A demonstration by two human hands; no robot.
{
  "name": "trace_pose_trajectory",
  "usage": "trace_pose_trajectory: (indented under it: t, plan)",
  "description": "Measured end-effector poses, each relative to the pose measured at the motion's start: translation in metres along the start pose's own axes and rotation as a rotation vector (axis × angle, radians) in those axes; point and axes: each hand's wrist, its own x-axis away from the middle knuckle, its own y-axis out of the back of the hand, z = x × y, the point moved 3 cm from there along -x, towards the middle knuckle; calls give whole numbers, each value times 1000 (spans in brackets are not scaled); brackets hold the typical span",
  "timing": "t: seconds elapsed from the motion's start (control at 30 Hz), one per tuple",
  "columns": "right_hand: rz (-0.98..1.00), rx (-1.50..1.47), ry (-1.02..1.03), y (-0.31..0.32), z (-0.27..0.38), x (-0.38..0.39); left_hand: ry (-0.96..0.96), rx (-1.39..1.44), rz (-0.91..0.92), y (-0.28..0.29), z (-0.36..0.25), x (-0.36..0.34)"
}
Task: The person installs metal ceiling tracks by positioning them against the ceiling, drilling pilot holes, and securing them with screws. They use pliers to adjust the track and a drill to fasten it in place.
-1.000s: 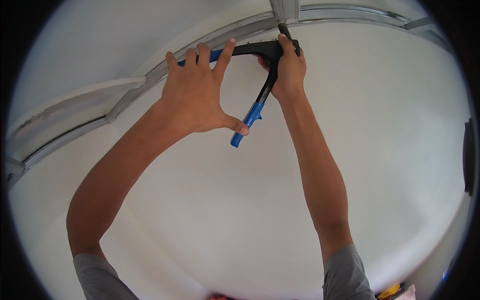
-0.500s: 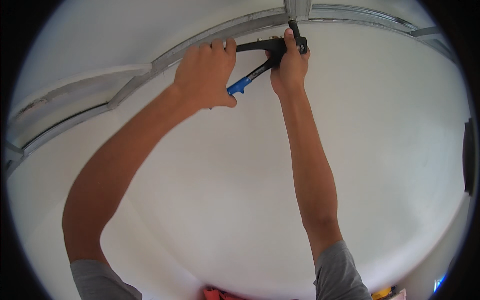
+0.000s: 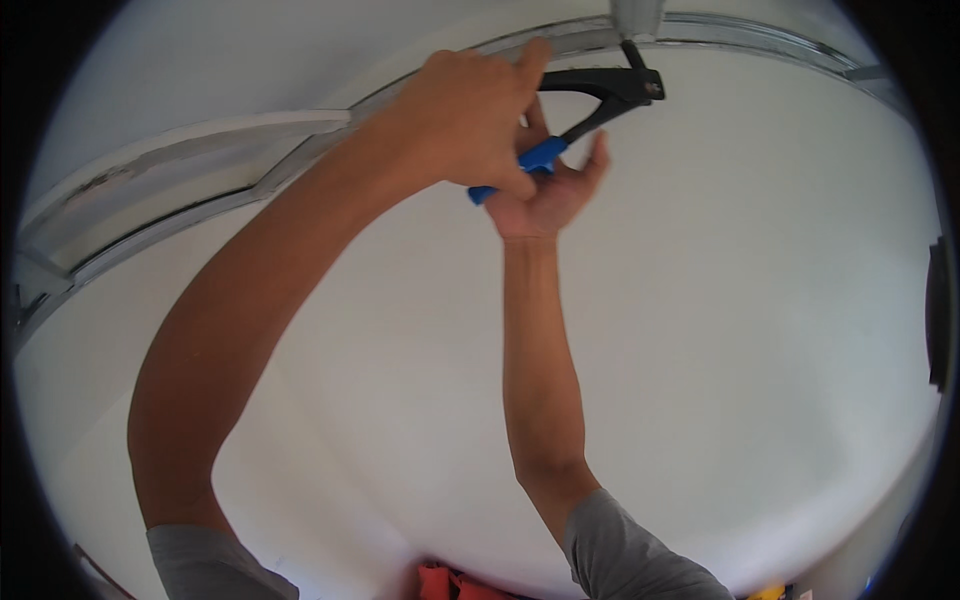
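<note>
My left hand [image 3: 465, 115] is closed on the upper arm of a black hand riveter [image 3: 622, 92] with a blue lower grip [image 3: 543, 156]. Its thumb lies against the blue grip, and the two handles stand apart. My right hand [image 3: 545, 205] is behind the blue grip, palm toward me, thumb and one finger stretched up and apart. Its other fingers are partly hidden by my left hand, and whether it touches the grip is unclear. The riveter's nose [image 3: 629, 54] points up to the grey metal frame [image 3: 580, 40], near where an upright post [image 3: 636, 18] joins it.
A smooth white panel [image 3: 700, 300] fills most of the view below the frame. Another curved frame piece [image 3: 190, 150] runs at the left. A dark object [image 3: 938, 315] sits at the right edge. Red things [image 3: 450, 583] and a yellow thing [image 3: 768, 592] show at the bottom.
My right hand has let go of the riveter's head and moved left and down to the blue grip. In view, the riveter, frame and my left hand have shifted right.
</note>
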Motion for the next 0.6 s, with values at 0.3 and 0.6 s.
trace_pose_trajectory:
  t: [0.3, 0.6]
  plan:
    - [5, 279, 106, 54, 3, -63, 67, -59, -53, -56, 41, 24]
    - [-179, 285, 181, 102, -58, -59, 248, -301, -26, -148, 98, 73]
